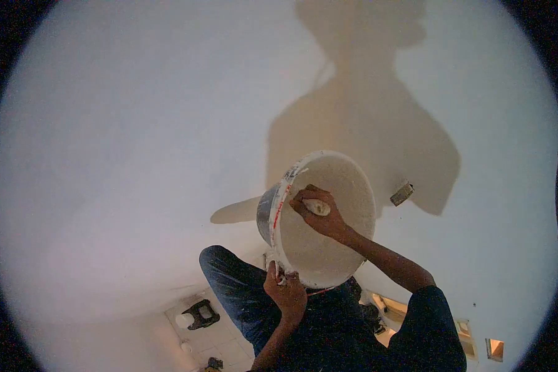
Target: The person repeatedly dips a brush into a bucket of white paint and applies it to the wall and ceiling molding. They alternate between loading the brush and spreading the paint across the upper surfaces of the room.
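A large round bucket (353,248), pale with plaster-like residue inside, is tilted so that its opening faces the camera. Its lower rim is gripped by my left hand (285,294), whose fingers are closed around the edge. Over the opening, my right hand (322,214) is closed on a tool with a pale, smeared handle (317,207); the tool's working end is hidden. Behind the bucket stands a pale wall (136,124) with my shadow on it.
A small box (402,194) sits on the wall right of the bucket. My bent knee (220,263) is below left. Far down, a dark object (203,315) and a white round container (184,320) stand on the tiled floor (223,347). Lit openings (495,349) show lower right.
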Action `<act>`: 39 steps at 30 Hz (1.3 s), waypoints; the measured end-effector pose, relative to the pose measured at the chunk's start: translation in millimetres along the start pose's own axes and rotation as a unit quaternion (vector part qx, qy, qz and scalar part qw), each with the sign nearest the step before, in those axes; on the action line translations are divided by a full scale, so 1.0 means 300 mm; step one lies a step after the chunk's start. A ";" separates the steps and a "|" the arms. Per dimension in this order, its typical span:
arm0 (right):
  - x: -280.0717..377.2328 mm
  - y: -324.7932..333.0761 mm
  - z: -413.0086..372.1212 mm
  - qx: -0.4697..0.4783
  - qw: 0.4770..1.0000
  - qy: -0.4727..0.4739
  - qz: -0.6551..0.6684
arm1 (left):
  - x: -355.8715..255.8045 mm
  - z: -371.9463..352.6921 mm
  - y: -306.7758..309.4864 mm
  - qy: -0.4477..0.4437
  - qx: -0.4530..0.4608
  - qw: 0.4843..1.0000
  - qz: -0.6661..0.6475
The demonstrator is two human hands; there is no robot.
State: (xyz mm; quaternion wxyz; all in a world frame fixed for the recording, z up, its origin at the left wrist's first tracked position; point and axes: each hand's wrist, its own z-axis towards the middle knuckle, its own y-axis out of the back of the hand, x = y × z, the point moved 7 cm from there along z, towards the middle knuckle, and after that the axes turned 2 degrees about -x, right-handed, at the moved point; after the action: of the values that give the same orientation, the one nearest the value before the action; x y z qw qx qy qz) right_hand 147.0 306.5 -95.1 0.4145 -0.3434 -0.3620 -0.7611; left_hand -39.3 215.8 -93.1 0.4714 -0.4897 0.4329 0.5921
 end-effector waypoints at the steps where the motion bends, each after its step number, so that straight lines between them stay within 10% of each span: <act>1: 0.000 -0.021 -0.001 -0.005 1.000 -0.004 0.030 | 0.016 0.005 0.009 -0.002 0.000 1.000 0.001; 8: 0.001 -0.115 -0.040 0.035 0.983 -0.088 0.155 | -0.030 0.041 0.012 0.002 0.032 0.999 0.016; 13: -0.070 -0.090 -0.117 0.027 0.866 -0.315 0.389 | -0.016 0.037 0.010 -0.014 0.008 1.000 0.022; 32: 0.251 0.503 -0.272 -0.126 0.837 -0.203 0.492 | -0.060 -0.039 -0.043 0.060 -0.030 0.997 -0.029; 35: 0.284 0.590 -0.307 -0.147 0.959 -0.188 0.153 | -0.067 -0.051 -0.054 0.094 -0.044 0.993 -0.053; 38: 0.289 0.614 -0.336 -0.141 0.845 -0.103 0.506 | -0.077 -0.055 -0.068 0.099 -0.067 0.992 -0.050; 39: 0.305 0.641 -0.355 -0.145 0.925 -0.102 0.336 | -0.101 -0.058 -0.068 0.069 -0.081 0.994 -0.036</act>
State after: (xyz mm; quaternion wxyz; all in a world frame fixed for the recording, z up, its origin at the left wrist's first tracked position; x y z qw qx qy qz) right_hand 253.8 106.5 -22.0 0.5522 -0.5769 -0.1512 -0.5826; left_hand -13.9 198.4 -66.8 0.4208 -0.5808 0.3970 0.5726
